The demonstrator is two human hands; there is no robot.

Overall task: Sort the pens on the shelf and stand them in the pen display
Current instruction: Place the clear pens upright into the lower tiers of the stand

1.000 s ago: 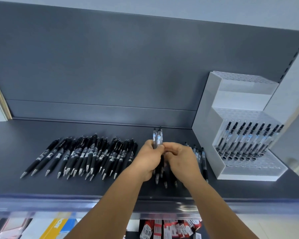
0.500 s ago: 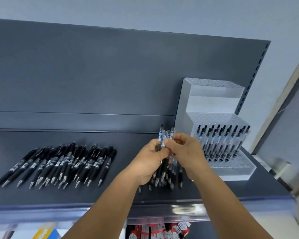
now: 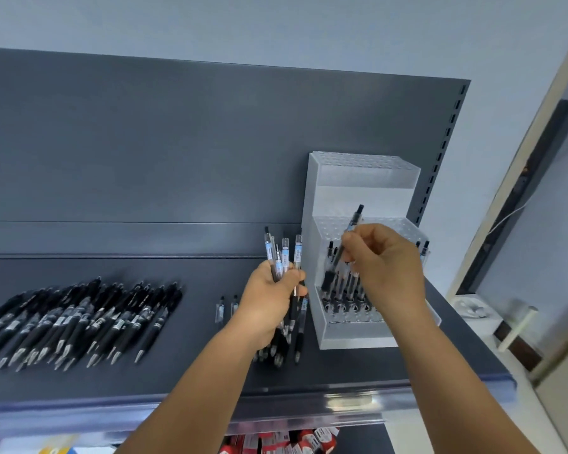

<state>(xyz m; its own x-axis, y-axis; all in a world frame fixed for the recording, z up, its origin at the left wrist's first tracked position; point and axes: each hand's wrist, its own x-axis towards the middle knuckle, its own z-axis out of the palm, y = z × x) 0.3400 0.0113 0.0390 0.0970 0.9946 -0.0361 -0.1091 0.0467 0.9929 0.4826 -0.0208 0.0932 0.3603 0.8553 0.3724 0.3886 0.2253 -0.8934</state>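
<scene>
Right hand (image 3: pixel 386 267), split from left hand's bundle (image 3: pixel 284 257), now pinches single clear pen (image 3: pixel 350 237) before pen display (image 3: pixel 322 224); left hand (image 3: pixel 269 296) grips bundle over shelf (image 3: pixel 194 371). Insertion probably next.

Head camera, close over the shelf

One wide-angle view from the person's head looks forward and slightly down at the grey shelf (image 3: pixel 184 371) from near its front edge, with the pen display (image 3: pixel 358 188) right of centre and both forearms reaching in from below.
</scene>
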